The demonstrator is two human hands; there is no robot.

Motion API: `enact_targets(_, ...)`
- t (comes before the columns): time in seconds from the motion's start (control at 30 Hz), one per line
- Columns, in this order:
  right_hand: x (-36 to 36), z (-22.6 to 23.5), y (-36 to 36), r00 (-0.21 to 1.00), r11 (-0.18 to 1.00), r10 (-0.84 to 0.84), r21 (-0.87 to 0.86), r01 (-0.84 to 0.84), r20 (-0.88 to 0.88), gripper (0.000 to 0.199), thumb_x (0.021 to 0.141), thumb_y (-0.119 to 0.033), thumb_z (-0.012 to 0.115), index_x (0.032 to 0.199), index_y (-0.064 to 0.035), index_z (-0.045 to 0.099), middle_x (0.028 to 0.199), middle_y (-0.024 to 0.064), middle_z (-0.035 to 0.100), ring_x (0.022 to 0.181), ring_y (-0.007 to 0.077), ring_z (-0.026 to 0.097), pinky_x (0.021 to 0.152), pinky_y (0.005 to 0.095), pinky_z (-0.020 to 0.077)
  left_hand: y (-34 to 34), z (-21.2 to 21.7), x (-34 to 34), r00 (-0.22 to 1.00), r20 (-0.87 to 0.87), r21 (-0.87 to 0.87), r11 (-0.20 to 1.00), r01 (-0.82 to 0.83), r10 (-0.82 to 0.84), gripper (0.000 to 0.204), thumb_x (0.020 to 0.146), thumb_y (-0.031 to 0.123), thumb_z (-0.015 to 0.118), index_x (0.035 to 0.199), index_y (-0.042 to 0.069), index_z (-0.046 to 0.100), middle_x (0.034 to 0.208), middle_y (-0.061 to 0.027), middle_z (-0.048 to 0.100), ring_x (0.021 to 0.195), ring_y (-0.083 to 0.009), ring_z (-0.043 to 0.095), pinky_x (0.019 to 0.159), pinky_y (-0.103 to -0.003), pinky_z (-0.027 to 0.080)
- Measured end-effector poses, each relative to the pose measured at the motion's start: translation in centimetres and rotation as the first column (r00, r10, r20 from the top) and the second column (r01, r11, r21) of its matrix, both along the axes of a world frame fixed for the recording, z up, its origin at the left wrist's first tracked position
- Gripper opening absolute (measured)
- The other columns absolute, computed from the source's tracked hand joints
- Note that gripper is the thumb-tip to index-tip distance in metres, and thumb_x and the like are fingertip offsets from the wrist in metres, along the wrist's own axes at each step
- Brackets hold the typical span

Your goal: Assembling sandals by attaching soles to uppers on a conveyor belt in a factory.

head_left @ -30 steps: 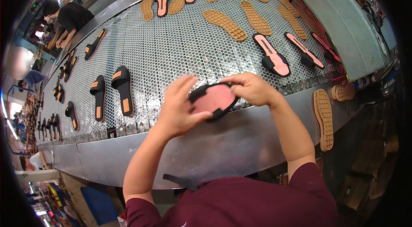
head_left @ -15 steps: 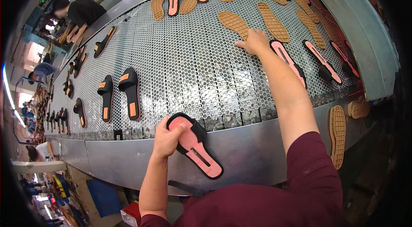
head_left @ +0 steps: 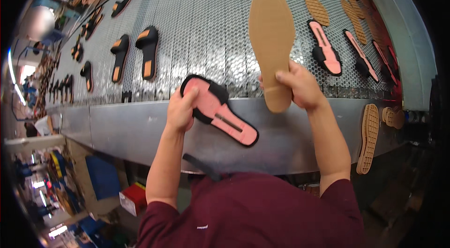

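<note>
My left hand [head_left: 182, 109] is closed on the toe end of a black slide upper [head_left: 211, 103], its pink underside facing up and a narrow slot running toward the heel. The thumb presses on the pink surface. To the right, my right hand [head_left: 303, 83] grips a tan outsole [head_left: 273, 32] by its narrower end and holds it upright, smooth face toward me. Both pieces are raised at the near edge of the mesh conveyor belt [head_left: 206, 27] and stay apart from each other. The fingers behind the outsole are mostly hidden.
Black slides with orange patches, such as a nearer slide [head_left: 149, 53], stand on the belt's left. Tan soles [head_left: 315, 5] and pink-bottomed uppers [head_left: 324, 46] lie at right. A metal rail [head_left: 136, 126] borders the belt; another sole [head_left: 369, 137] rests at its right end.
My right hand has picked up the tan outsole from the belt and brought it back toward me, its smooth face now showing. The left hand still holds the upper, now turned slightly.
</note>
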State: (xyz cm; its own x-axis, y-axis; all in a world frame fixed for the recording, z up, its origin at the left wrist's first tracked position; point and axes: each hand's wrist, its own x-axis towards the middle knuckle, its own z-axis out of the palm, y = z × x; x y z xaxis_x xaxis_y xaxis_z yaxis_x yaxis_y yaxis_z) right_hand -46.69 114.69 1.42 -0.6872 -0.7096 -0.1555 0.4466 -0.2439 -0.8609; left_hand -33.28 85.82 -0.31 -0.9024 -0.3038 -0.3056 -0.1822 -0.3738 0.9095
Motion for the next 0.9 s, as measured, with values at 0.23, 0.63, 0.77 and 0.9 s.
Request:
enact_targets(0.23,11.8,-2.0,-1.1,0.998,0.983,0.05,0.176,-0.044,-0.03,0.029,0.094,-0.016,0.061,0.118,0.0002,0.061,0.104,0.0064,0.068,0.094,0.0113,0.063,0.083,0.0301,0.0514,0.5,-0.1,1.9,0.971,-0.179,0.143,0.972,0.186,-0.16,0.06,0.089,0.038,0.07,0.13,-0.001,0.051,0.119,-0.0089,0.063,0.109,-0.0184,0.062,0.095,-0.034,0.05)
enact_targets(0.63,12.0,-1.8,-1.7,0.886,0.846,0.386,0.482,-0.229,-0.256,0.034,0.09,-0.033,0.069,0.101,-0.0004,0.068,0.074,0.0082,0.07,0.066,0.0139,0.067,0.065,0.0303,0.0534,2.6,2.0,3.2,0.952,-0.13,-0.087,0.96,0.268,-0.277,0.099,0.065,0.044,0.091,0.14,0.001,0.044,0.128,-0.0086,0.057,0.119,-0.019,0.054,0.102,-0.036,0.045)
enact_targets(0.77,11.6,-1.6,-1.4,0.904,0.837,0.395,0.471,-0.279,-0.167,0.03,0.092,-0.029,0.068,0.1,0.0004,0.068,0.07,0.0067,0.069,0.06,0.0122,0.065,0.058,0.0296,0.0521,3.0,2.1,3.0,0.951,-0.097,-0.141,0.95,0.279,-0.294,0.077,0.078,0.032,0.084,0.138,0.001,0.046,0.124,-0.0083,0.059,0.115,-0.0173,0.056,0.099,-0.034,0.046)
enact_targets(0.9,11.5,-1.8,-1.0,0.916,0.84,0.391,0.439,-0.318,-0.084,0.028,0.092,-0.026,0.068,0.098,0.0011,0.067,0.068,0.006,0.068,0.058,0.011,0.064,0.055,0.0291,0.0509,3.6,1.8,3.1,0.954,-0.076,-0.146,0.949,0.278,-0.291,0.057,0.089,0.022,0.074,0.135,0.001,0.048,0.121,-0.0077,0.061,0.111,-0.0149,0.057,0.096,-0.032,0.048)
